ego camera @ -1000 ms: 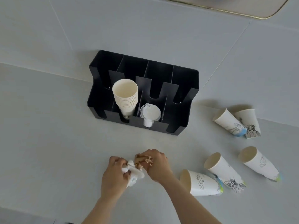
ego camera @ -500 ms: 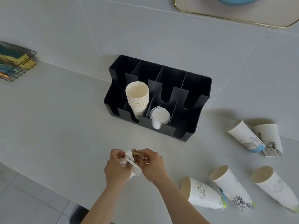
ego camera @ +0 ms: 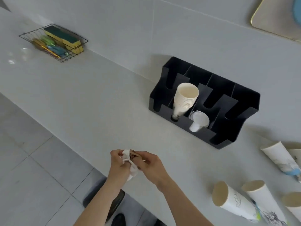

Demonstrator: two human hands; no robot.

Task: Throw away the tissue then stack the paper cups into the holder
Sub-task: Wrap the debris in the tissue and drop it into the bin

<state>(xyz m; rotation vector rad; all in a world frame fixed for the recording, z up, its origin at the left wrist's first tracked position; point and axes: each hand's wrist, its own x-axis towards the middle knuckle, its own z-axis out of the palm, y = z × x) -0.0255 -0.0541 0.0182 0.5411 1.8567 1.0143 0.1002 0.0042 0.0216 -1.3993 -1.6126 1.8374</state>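
White crumpled tissue is bunched between our left hand and right hand, fingers of both closed on it, above the near edge of the grey counter. Far right stands the black holder with stacked paper cups; loose cups lie at the near right

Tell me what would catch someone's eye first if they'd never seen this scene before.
Probably the two hands low in the middle, the left hand and right hand bunching a white tissue between them. Next, the black holder against the wall to the right, with a stack of plain cups leaning in one slot. Printed paper cups lie tipped over on the counter at lower right.
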